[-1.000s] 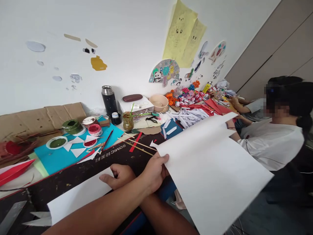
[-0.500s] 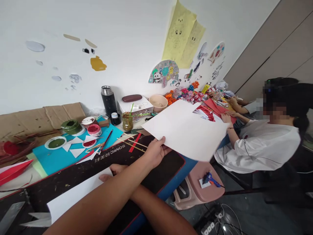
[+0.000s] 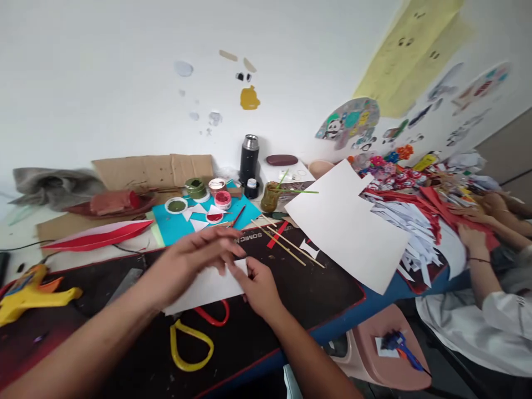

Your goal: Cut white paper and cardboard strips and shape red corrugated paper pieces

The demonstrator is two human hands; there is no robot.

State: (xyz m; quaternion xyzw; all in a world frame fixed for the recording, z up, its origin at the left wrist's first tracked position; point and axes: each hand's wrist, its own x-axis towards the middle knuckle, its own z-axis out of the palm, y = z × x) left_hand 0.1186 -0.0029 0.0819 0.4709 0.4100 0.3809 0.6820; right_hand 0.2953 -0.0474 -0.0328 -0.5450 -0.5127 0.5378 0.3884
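Head cam. Clamping small white paper [image 3: 211, 288] by its right end in right hand [image 3: 261, 285], above black mat [image 3: 324, 299], near mat's front edge. Holding left hand [image 3: 191, 263] over same paper, fingers stretched and apart; can't tell if touching. See scissors [image 3: 173, 341] partly under it, yellow and red handle loops toward mat's front edge, blades hidden.

Note containers on blue sheet [image 3: 172, 231], along mat's back edge: green jar [image 3: 195, 189] with dark green paint, at sheet's back edge; white dish [image 3: 167, 205] with green paint, at back left corner; pale jar [image 3: 218, 191] beside green one, contents unclear; red jar [image 3: 223, 205] with red paint, in front; small dish [image 3: 214, 221] with red paint, partly covered by paper scraps [image 3: 194, 210]. Find glass jar [image 3: 270, 205] just off sheet's right corner, murky brown inside, green sticks [image 3: 299, 192] leaning out. Spot black flask [image 3: 249, 160] near bench's [image 3: 25, 221] back edge, contents hidden. Can't see into beige bowl [image 3: 320, 168], partly behind large white sheet [image 3: 349, 227] at mat's right end.
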